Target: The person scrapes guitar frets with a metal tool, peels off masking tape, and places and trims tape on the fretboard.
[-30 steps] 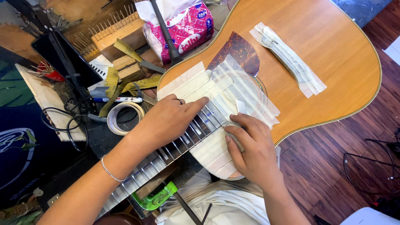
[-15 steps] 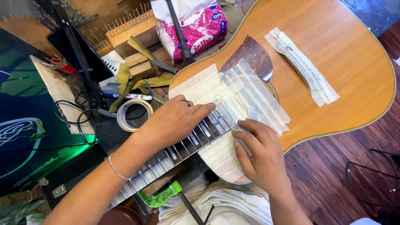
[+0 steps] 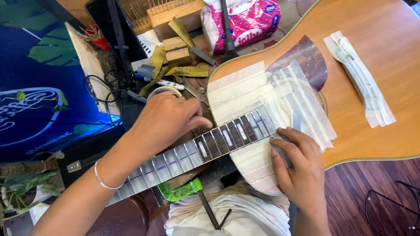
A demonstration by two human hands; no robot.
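The left hand (image 3: 164, 120) has slid off the frets and now rests curled at the far edge of the guitar neck (image 3: 192, 153), grasping nothing. The right hand (image 3: 299, 168) stays pressed, fingers loose, on the masking tape (image 3: 245, 94) covering the guitar body (image 3: 376, 144).

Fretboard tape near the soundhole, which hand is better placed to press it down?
Probably the right hand: its fingers already lie at the fretboard end beside the taped guitar top. The left hand rests farther down the neck.
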